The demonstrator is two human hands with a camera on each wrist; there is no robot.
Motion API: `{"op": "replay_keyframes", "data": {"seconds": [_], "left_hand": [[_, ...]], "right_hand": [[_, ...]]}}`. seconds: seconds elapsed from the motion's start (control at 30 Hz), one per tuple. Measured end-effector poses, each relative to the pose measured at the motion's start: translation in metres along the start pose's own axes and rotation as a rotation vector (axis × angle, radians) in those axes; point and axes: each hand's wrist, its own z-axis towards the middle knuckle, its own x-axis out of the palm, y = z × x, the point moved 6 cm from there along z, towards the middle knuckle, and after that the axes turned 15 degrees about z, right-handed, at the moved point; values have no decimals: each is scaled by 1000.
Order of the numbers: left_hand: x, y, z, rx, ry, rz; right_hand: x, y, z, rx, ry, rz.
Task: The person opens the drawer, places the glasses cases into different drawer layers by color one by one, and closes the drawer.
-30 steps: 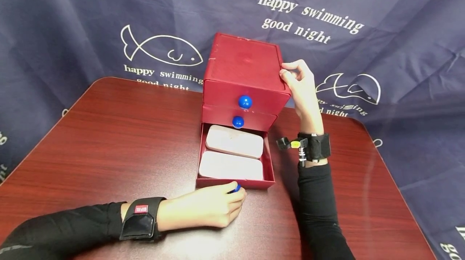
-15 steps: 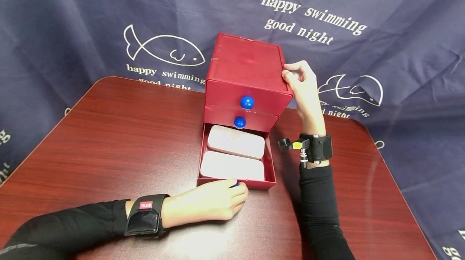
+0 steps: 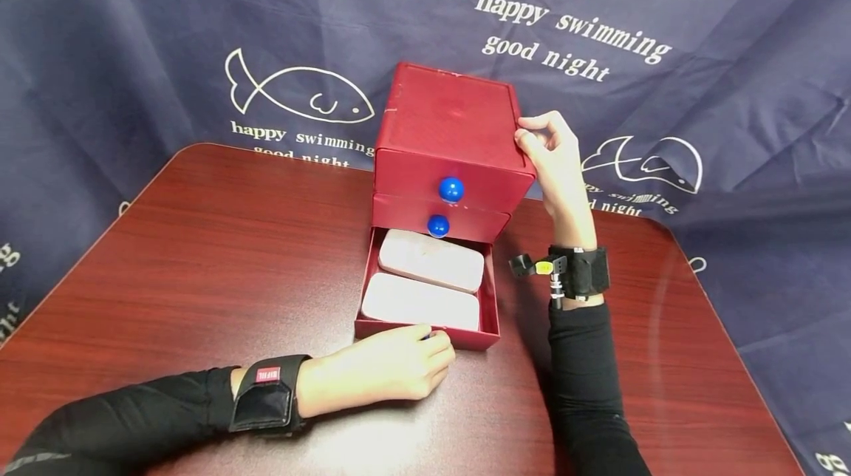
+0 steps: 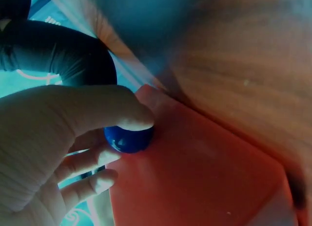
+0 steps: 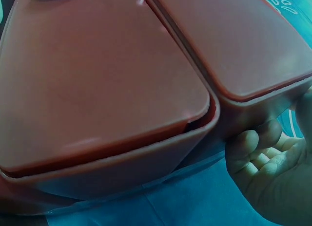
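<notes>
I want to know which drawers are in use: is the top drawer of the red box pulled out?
No, the top drawer sits flush in the red box; only the bottom drawer is pulled out.

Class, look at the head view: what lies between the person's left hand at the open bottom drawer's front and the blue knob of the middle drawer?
In the head view, two white cases lie side by side in the open bottom drawer, between the left hand and the middle knob.
</notes>
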Motion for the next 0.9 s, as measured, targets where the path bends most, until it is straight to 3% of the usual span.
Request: {"op": "replay_keyframes", "data": {"seconds": [0.47,0.9], "left_hand": [[23,17,6,-57,39,-2],[56,35,13,-101,155,-79]], "right_hand": [[-1,2,0,-7,6,7],[-1,1,0,10,14,9]]}}
